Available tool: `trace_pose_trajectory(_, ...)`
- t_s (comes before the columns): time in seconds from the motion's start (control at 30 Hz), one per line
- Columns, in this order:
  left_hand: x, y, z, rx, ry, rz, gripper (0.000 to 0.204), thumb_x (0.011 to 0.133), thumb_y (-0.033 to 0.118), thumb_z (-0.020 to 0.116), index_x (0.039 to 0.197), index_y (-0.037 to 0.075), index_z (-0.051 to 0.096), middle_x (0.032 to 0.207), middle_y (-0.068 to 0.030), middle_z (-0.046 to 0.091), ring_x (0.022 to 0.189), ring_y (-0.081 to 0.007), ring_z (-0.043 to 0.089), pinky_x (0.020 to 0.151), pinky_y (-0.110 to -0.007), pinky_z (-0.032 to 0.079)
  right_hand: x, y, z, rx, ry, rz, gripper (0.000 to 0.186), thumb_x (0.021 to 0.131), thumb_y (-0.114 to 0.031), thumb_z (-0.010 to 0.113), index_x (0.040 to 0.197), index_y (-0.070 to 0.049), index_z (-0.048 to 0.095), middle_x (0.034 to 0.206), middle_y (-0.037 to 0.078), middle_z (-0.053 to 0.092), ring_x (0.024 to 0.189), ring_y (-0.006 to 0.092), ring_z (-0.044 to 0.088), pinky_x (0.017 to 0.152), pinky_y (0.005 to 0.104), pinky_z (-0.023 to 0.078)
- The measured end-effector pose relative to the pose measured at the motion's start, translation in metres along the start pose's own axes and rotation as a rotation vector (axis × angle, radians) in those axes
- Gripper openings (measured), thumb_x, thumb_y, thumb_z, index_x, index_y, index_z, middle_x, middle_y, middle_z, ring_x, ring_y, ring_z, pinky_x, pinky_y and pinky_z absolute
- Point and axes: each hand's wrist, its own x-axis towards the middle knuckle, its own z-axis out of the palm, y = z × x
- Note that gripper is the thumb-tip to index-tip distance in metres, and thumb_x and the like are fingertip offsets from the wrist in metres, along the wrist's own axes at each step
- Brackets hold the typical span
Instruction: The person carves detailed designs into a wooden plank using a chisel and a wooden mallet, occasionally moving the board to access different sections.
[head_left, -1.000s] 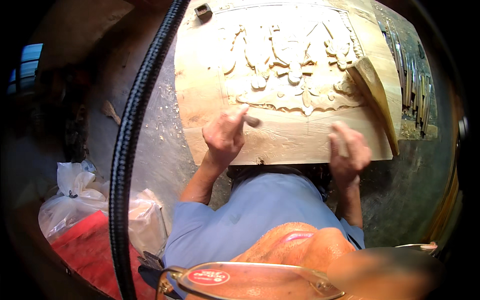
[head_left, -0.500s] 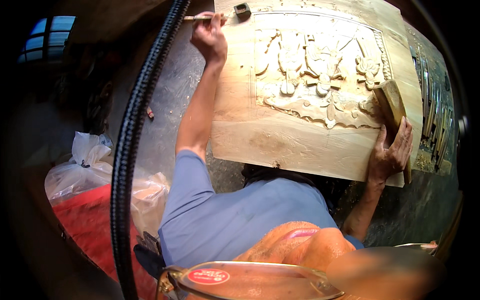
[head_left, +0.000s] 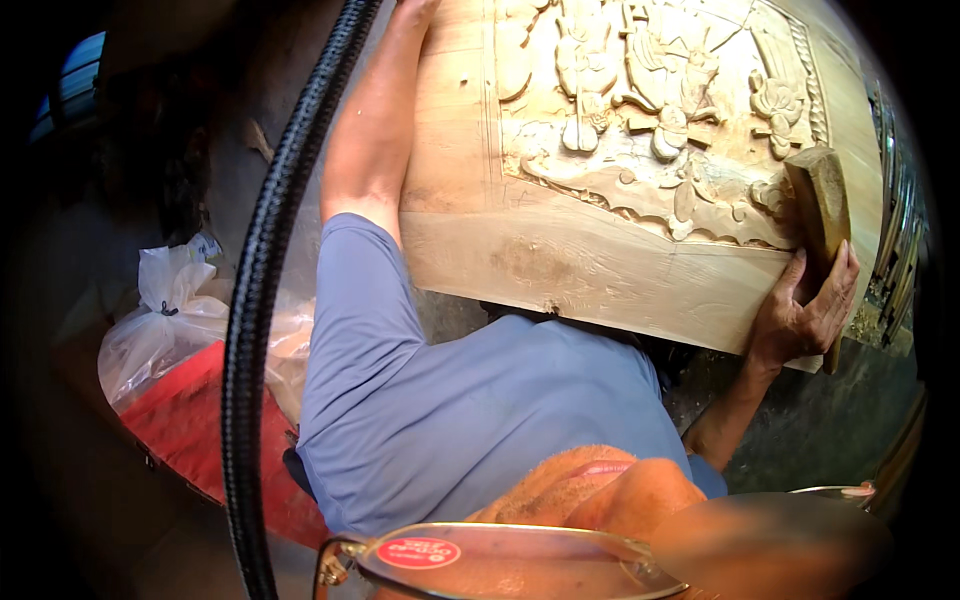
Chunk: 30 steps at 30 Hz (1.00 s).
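Across the upper middle of our view spreads a broad panel of pale wood, its plain front margin facing us and its grain running from side to side. Past that margin we see raised carving: upright figures, a scalloped band below them, and a beaded strip down the right. Light falls strongly on this surface, whitening the far part. What carries the panel we cannot tell.

At the panel's right side lies a wooden mallet, its thick end beside the carving. Our right hand touches its narrower part, thumb to the left and fingers bent along the other side; whether they grip it we cannot tell. Our left hand reaches the far left edge and is cut off by the top of the view, so its fingers cannot be read.

Beyond the panel on the right, slim tools lie side by side. Around us the room is dim: a bluish window at upper left, a tied clear plastic bag near a red sheet-like thing, grey floor, and a black braided cable crossing close before us.
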Motion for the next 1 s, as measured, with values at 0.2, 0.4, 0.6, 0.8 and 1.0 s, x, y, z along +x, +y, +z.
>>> trace_pose_trajectory(0.2, -0.054, 0.04, -0.078, -0.658, -0.124, -0.073, 0.017, 0.1, 0.017, 0.074, 0.109, 0.003, 0.071, 0.094, -0.0121, 0.079, 0.085, -0.022, 0.078, 0.081, -0.035, 0.063, 0.007, 0.005, 0.0, -0.02, -0.014, -0.044, 0.047, 0.09, -0.017, 0.083, 0.133, -0.005, 0.07, 0.131, 0.017, 0.072, 0.117, 0.0372, 0.071, 0.101, 0.0458, 0.056)
trace_pose_trajectory(0.4, -0.143, 0.03, -0.123, -0.9, -0.261, -0.171, 0.013, 0.103, 0.011, 0.072, 0.105, -0.001, 0.067, 0.092, -0.014, 0.078, 0.085, -0.021, 0.078, 0.082, -0.032, 0.065, 0.0, 0.009, 0.003, -0.019, -0.037, -0.01, 0.047, 0.089, -0.013, 0.085, 0.132, -0.004, 0.07, 0.129, 0.017, 0.073, 0.113, 0.0369, 0.072, 0.098, 0.0446, 0.058)
trace_pose_trajectory(0.6, -0.16, 0.013, -0.126, -1.034, -0.243, -0.273, 0.012, 0.102, 0.01, 0.072, 0.107, 0.0, 0.068, 0.095, -0.0156, 0.078, 0.085, -0.0217, 0.078, 0.08, -0.032, 0.066, 0.0, 0.006, 0.005, 0.001, -0.044, -0.016, 0.046, 0.09, -0.012, 0.084, 0.132, -0.002, 0.069, 0.129, 0.019, 0.072, 0.112, 0.0375, 0.072, 0.097, 0.0445, 0.059)
trace_pose_trajectory(0.8, -0.17, 0.027, -0.13, -0.931, -0.262, -0.365, 0.013, 0.102, 0.01, 0.073, 0.108, 0.0, 0.067, 0.093, -0.0079, 0.077, 0.082, -0.0133, 0.074, 0.076, -0.026, 0.061, -0.001, 0.008, 0.004, -0.037, -0.037, 0.038, 0.048, 0.089, -0.018, 0.085, 0.133, -0.004, 0.069, 0.13, 0.018, 0.072, 0.112, 0.0377, 0.072, 0.097, 0.0445, 0.059)
trace_pose_trajectory(1.0, -0.195, 0.064, -0.14, -0.991, -0.352, -0.305, 0.014, 0.096, 0.008, 0.08, 0.101, -0.001, 0.07, 0.088, -0.0104, 0.078, 0.08, -0.0129, 0.076, 0.072, -0.027, 0.064, -0.001, 0.001, 0.002, -0.097, -0.072, 0.14, 0.052, 0.091, -0.033, 0.085, 0.134, -0.008, 0.069, 0.129, 0.015, 0.074, 0.109, 0.0372, 0.073, 0.094, 0.0459, 0.058)
